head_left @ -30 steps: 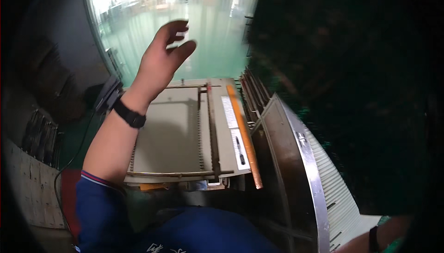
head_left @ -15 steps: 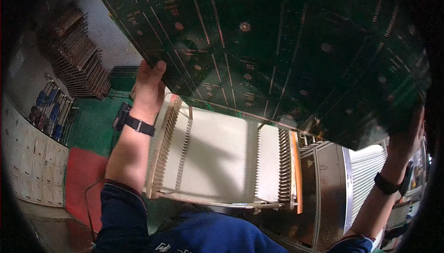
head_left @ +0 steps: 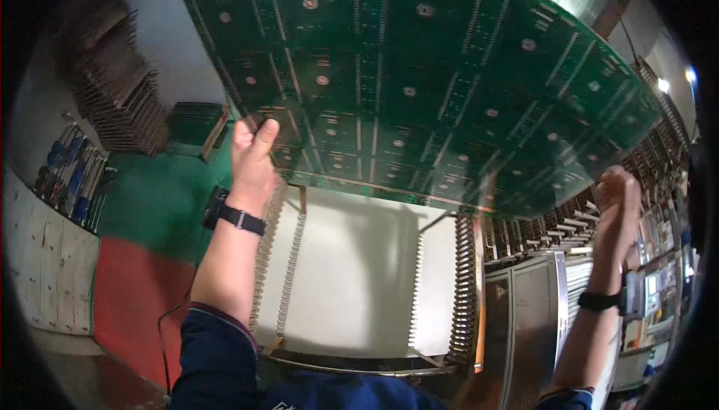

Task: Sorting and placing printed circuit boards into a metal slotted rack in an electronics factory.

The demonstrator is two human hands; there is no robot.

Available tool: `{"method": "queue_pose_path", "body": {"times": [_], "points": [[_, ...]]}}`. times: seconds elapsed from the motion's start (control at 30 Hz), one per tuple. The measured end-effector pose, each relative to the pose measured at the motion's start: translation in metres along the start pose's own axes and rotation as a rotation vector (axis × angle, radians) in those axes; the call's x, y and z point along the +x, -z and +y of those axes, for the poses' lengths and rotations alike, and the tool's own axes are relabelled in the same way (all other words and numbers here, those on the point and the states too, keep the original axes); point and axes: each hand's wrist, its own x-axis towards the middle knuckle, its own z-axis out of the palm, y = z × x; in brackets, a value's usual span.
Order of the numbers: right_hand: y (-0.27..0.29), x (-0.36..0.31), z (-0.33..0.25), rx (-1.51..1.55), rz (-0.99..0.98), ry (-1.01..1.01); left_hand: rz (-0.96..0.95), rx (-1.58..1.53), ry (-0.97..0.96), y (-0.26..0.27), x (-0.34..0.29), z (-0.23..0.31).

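A large green circuit board panel, marked with rows of pads and round copper spots, is held up in front of me at a tilt. At its left edge my left hand is closed, the thumb lying over the board's face. My right hand grips the lower right edge, its fingers partly hidden. Below the panel stands a rack with rows of wire-coil slots on both sides and a white surface between them. The panel is above the rack, overlapping its far end in view.
Stacked wooden-looking racks stand far left, beside a green slotted rack. Green floor meets a red floor patch. A metal cabinet is right of the coil rack, with more slotted racks behind it.
The panel has tilted so that more of its face and its far edge show. My right hand has moved left and up with it. My left hand has shifted slightly right and down.
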Motion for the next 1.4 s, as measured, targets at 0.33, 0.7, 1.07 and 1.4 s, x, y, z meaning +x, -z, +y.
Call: {"method": "queue_pose_path", "body": {"times": [0.33, 0.7, 1.07, 1.4], "points": [[-0.058, -0.194, 0.162, -0.393, -0.582, -0.650, 0.074, 0.087, 0.025, -0.004, 0.001, -0.008], [0.000, -0.170, 0.181, -0.429, -0.551, -0.576, 0.063, 0.188, 0.039, 0.028, 0.004, -0.009], [-0.007, -0.120, 0.197, -0.401, -0.267, -0.326, 0.085, 0.135, 0.057, 0.028, 0.009, -0.010], [-0.052, -0.074, 0.215, -0.298, -0.242, -0.268, 0.127, 0.163, 0.053, 0.013, 0.004, -0.010]]}}
